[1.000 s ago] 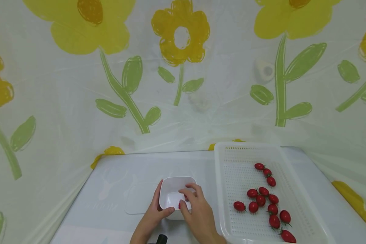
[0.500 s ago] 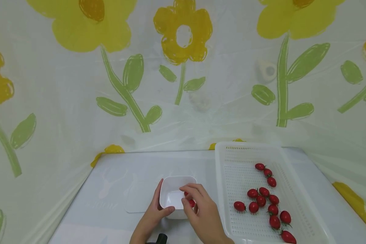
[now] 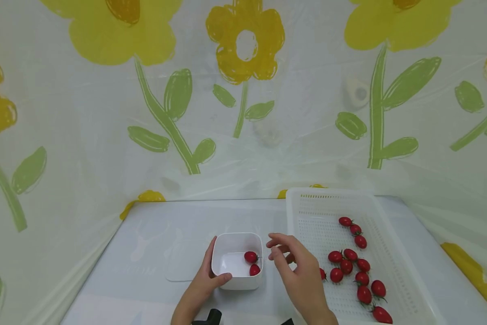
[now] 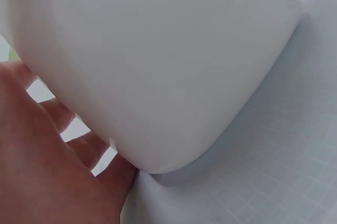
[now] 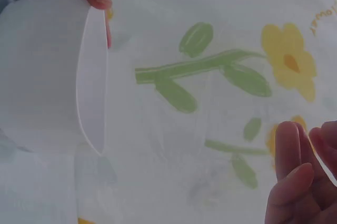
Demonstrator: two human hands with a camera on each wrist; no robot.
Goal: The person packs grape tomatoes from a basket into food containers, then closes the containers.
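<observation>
My left hand point(image 3: 202, 276) holds a white square box point(image 3: 241, 283) by its left side, thumb over the near rim and fingers along the outer wall. The left wrist view shows the box's smooth wall point(image 4: 174, 66) filling most of the frame, the palm beside it. Two red cherry tomatoes point(image 3: 251, 257) lie in the box at its right side. To the right of the box, my right hand point(image 3: 304, 273) is raised with loosely bent fingers and nothing between them. It overlaps the left edge of a white perforated basket point(image 3: 316, 234), where several more cherry tomatoes point(image 3: 346, 266) lie.
A flat, see-through piece with rounded corners point(image 3: 182, 264) lies on the white table point(image 3: 146, 253) left of the box. Behind the table hangs a flower-printed curtain point(image 3: 243, 167). Black straps or mounts point(image 3: 213, 317) show near the wrists.
My right hand has let go of a cherry tomato inside the box and moved out to the right, toward the basket. The left hand keeps its grip on the box.
</observation>
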